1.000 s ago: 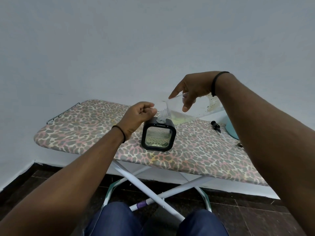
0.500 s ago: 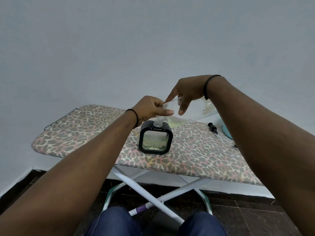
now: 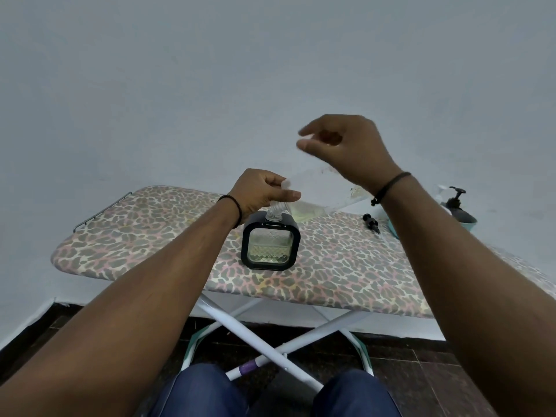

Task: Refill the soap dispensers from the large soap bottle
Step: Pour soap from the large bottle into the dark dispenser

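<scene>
Black-framed soap dispenser (image 3: 270, 241) on leopard-print ironing board (image 3: 144, 236), yellowish soap

Arms: bare to the elbow, no sleeves in view
Left wrist (image 3: 231, 206): dark beaded bracelet
Right wrist (image 3: 388, 188): thin black cord band, small knot
Legs (image 3: 204, 392): dark blue trousers

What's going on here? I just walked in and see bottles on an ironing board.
A person is refilling a square black soap dispenser that stands on the ironing board. The left hand pinches the neck of the tilted clear soap bottle at the dispenser's open mouth. The right hand is raised over the bottle's body, fingers curled; whether it touches is unclear. The dispenser looks partly filled. A black pump head lies nearby.
</scene>
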